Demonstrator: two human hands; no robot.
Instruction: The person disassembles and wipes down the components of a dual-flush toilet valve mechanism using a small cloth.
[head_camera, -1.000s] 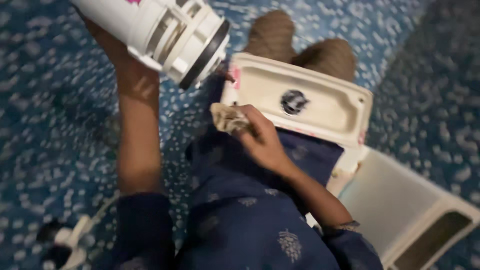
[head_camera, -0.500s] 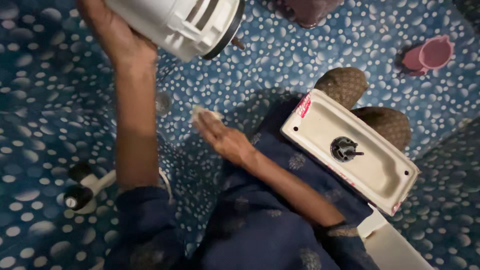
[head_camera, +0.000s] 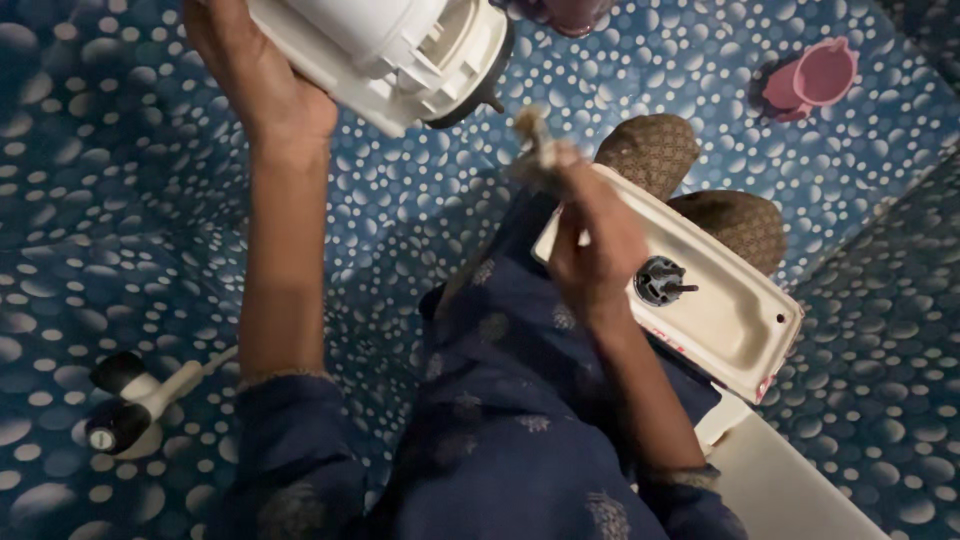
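My left hand (head_camera: 262, 82) grips a large white plastic cylinder part (head_camera: 392, 52) and holds it up at the top of the view, its open ribbed end with a dark ring facing right. My right hand (head_camera: 588, 238) is raised below that end and pinches a small crumpled beige cloth (head_camera: 533, 137), close to the part but apart from it. Under my right arm a cream rectangular cistern lid (head_camera: 722, 310) with a dark round fitting (head_camera: 660, 281) lies upside down across my lap.
The floor is blue with white spots. A pink cup (head_camera: 818, 76) lies at the upper right, a white and black valve piece (head_camera: 135, 400) at the lower left, a white box edge (head_camera: 790, 490) at the lower right. My brown-socked feet (head_camera: 690, 180) show beyond the lid.
My right hand has risen with the cloth from near my lap towards the open end of the white part. The view has shifted, and the white part now sits more to the right.
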